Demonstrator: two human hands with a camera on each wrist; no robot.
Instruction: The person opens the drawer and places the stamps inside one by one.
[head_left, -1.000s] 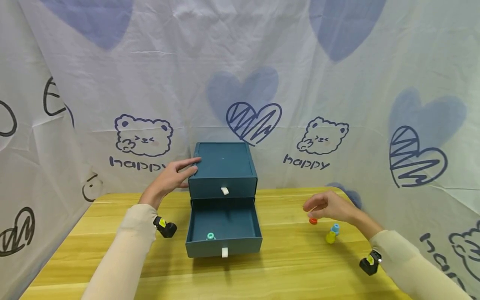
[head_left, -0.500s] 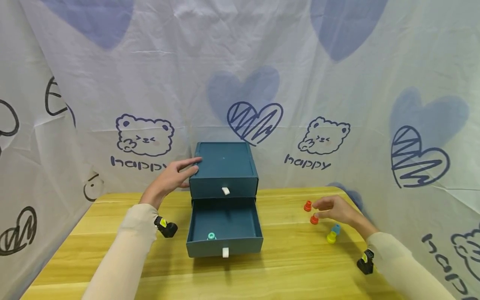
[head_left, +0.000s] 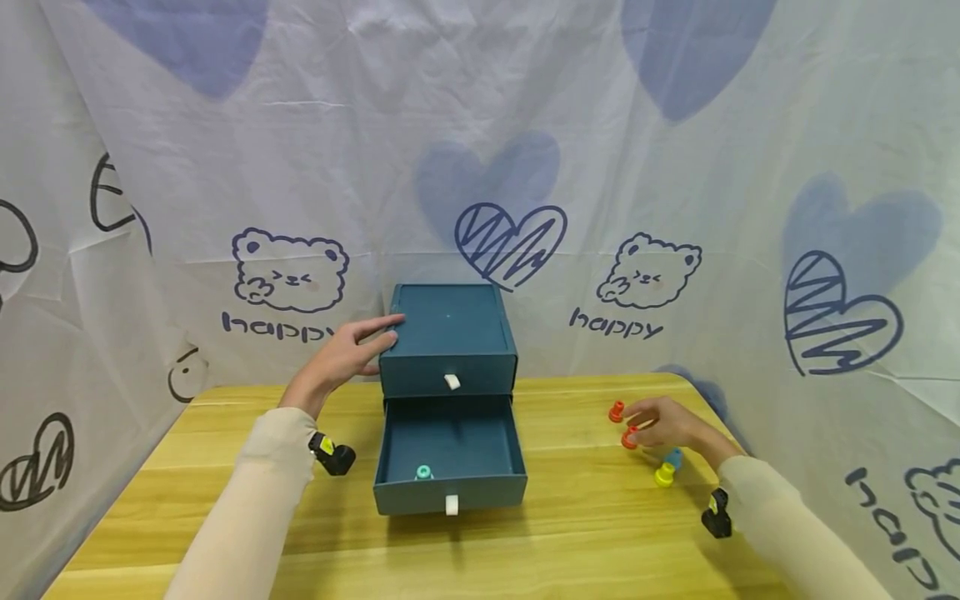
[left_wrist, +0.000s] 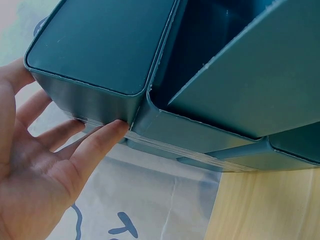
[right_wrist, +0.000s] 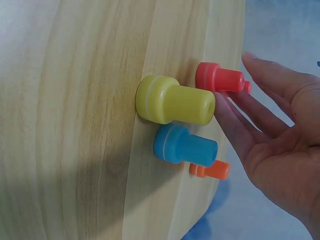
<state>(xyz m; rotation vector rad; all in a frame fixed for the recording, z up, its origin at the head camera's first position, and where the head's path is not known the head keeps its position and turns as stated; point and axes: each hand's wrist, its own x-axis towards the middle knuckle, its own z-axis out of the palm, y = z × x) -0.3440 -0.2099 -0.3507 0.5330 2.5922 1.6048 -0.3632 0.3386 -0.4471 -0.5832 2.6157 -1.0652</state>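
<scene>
My left hand [head_left: 343,357] rests against the left side of a dark teal drawer cabinet [head_left: 450,321], its fingers spread along the edge. In the left wrist view, my fingertips touch the upper unit [left_wrist: 95,50]. The lower drawer [head_left: 450,496] is pulled out, with a mint-green peg-like piece [head_left: 423,472] inside near its front. My right hand [head_left: 663,422] is beside the nearer red peg [head_left: 628,437]; in the right wrist view, thumb and fingers stand on either side of a red peg [right_wrist: 220,77], with a gap at the thumb. Another red peg [head_left: 616,411] stands just behind.
A yellow peg [head_left: 664,475] stands close to a blue peg [head_left: 673,458], to the right and nearer than the red ones. The right wrist view also has an orange peg [right_wrist: 210,170]. A patterned cloth [head_left: 480,167] hangs behind the wooden table [head_left: 570,517].
My right hand has drawn back from over the far red peg, which it had hidden, and come down beside the nearer red one. My left hand stays on the cabinet.
</scene>
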